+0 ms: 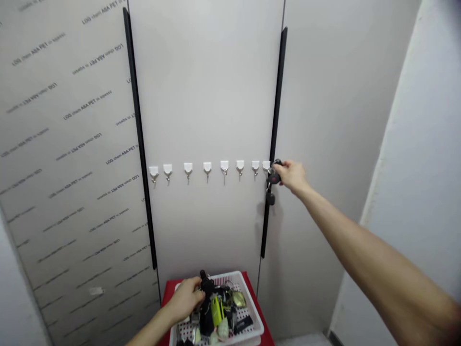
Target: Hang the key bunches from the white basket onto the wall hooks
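My right hand (292, 176) is stretched out to the wall and pinches a dark key bunch (272, 180) with a red fob right at the rightmost white hook (266, 166). A small dark piece dangles below it. My left hand (186, 298) is down in the white perforated basket (254, 318), fingers closed around a black item (207, 284) among the jumble of keys and fobs, including a yellow-green one (216, 310).
A row of several small white adhesive hooks (207, 168) runs across the pale wall panel between two black vertical strips (139, 139). The basket sits on a red surface (169, 293). A film-covered panel (65, 158) stands at the left, a white wall (425, 158) at the right.
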